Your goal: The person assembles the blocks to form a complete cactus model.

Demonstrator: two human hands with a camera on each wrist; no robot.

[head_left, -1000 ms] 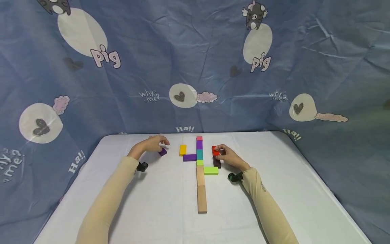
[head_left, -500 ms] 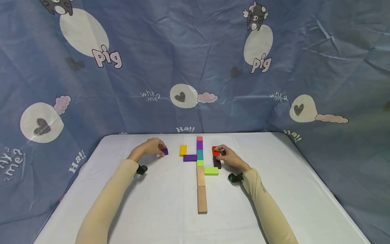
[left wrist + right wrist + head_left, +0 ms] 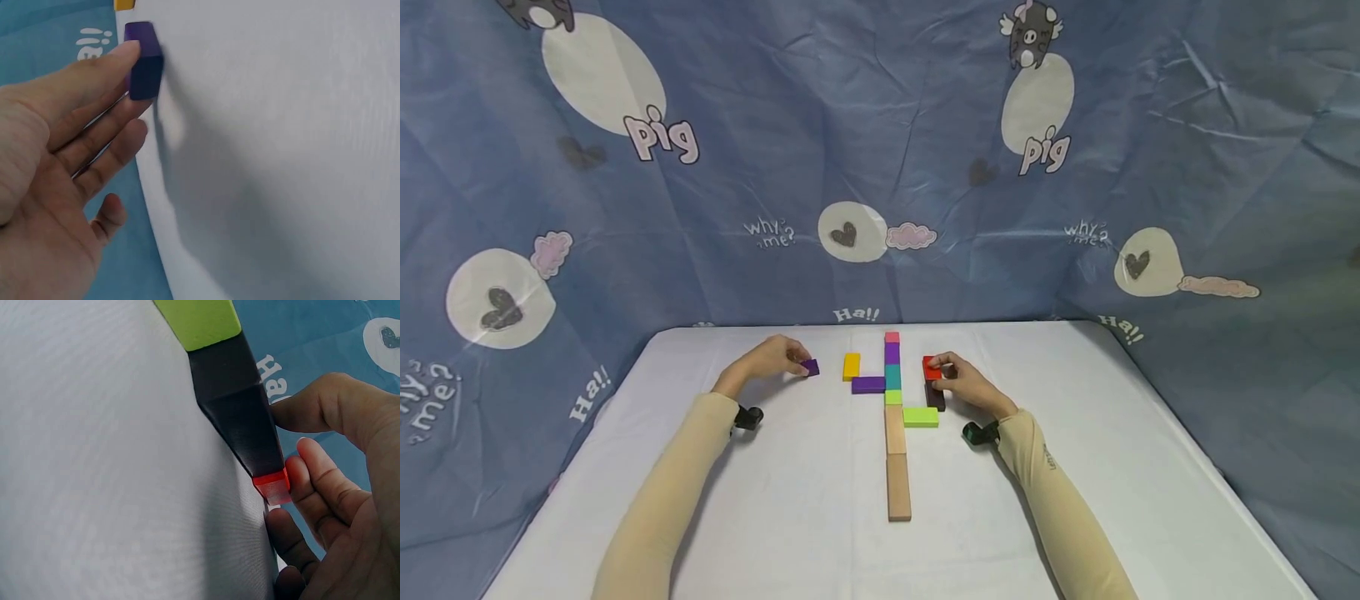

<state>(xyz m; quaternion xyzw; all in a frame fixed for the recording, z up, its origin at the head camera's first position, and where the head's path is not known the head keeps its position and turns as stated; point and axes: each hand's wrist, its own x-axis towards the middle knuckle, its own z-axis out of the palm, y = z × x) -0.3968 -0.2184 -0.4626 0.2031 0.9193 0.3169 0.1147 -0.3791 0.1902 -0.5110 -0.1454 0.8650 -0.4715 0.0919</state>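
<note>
In the left wrist view, my left hand [image 3: 69, 137] pinches a small purple block [image 3: 145, 65] between the thumb and fingers, with the little finger loose. The head view has this left hand [image 3: 772, 357] left of a yellow block [image 3: 852, 367]. My right hand [image 3: 966, 383] touches a red block [image 3: 932, 367] with its fingertips. Its thumb lies by the black block [image 3: 935, 396] that adjoins the red one. From the right wrist, a gap shows between thumb and fingers of the right hand [image 3: 340, 487]; part of the red block [image 3: 273, 487] is hidden.
A central line of blocks runs from a pink block [image 3: 892, 337] down through purple, teal and green to wooden blocks [image 3: 898, 487]. A purple block [image 3: 868, 385] branches left and a lime block [image 3: 921, 417] right. White cloth [image 3: 775, 508] covers the table.
The left hand has taken the small purple block between thumb and fingers and carried it slightly right, toward the yellow block. The right hand stays at the red and black blocks.
</note>
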